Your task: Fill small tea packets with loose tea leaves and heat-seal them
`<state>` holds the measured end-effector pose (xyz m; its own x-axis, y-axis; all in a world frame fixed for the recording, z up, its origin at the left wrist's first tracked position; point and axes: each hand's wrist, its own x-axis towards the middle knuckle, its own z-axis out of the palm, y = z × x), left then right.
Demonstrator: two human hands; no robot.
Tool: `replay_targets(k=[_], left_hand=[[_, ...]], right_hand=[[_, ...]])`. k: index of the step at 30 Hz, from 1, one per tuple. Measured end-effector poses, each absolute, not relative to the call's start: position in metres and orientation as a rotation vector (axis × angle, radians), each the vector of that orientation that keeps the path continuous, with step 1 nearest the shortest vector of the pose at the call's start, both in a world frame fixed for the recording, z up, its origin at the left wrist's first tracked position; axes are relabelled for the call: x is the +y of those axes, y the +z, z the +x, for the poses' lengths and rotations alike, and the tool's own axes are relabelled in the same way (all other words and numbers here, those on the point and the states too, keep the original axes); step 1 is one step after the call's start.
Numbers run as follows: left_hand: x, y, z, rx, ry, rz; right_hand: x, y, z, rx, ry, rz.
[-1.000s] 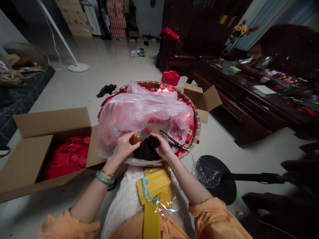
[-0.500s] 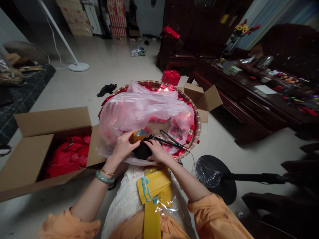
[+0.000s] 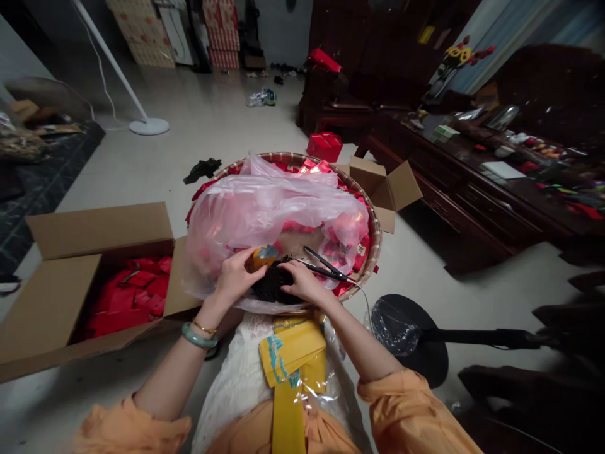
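My left hand (image 3: 236,277) pinches a small yellow and blue packet (image 3: 263,256) just above a dark heap of loose leaves (image 3: 270,287). My right hand (image 3: 303,284) lies curled on that heap, fingers pressed into it. Both hands work at the near rim of a round woven basket (image 3: 374,233) that holds red packets under a clear pink plastic bag (image 3: 265,214). A black sealing tool (image 3: 326,265) with a cord lies beside my right hand. Yellow packaging (image 3: 290,359) rests on my lap.
An open cardboard box (image 3: 70,284) with red packets stands at the left. A smaller open box (image 3: 385,186) sits behind the basket. A black fan base (image 3: 411,334) lies at the right, a white lamp stand (image 3: 149,126) at the back, and a dark wooden table (image 3: 472,183) at the right.
My right hand slid left over the dark heap, then shifted slightly back and up. The left hand kept the yellow packet in nearly the same place.
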<state>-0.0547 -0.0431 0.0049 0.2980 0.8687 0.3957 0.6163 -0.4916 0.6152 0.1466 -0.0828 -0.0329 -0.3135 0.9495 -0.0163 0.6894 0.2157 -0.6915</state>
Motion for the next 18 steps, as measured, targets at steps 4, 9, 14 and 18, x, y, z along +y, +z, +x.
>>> replay_targets(k=[4, 9, 14, 18], left_hand=[[-0.043, 0.004, -0.054, 1.343, 0.999, 2.228], [-0.043, 0.004, -0.053, 1.334, 0.991, 2.224], [-0.043, 0.004, -0.054, 1.334, 1.007, 2.209], [-0.044, 0.005, -0.054, 1.325, 1.000, 2.203]], right_hand=[[-0.085, -0.041, 0.142, -2.091, 0.872, -1.619], [-0.084, -0.045, 0.136, -2.011, 0.858, -1.608], [-0.081, -0.045, 0.143, -1.754, 0.956, -1.575], [-0.082, -0.039, 0.147, -1.158, 1.398, -1.447]])
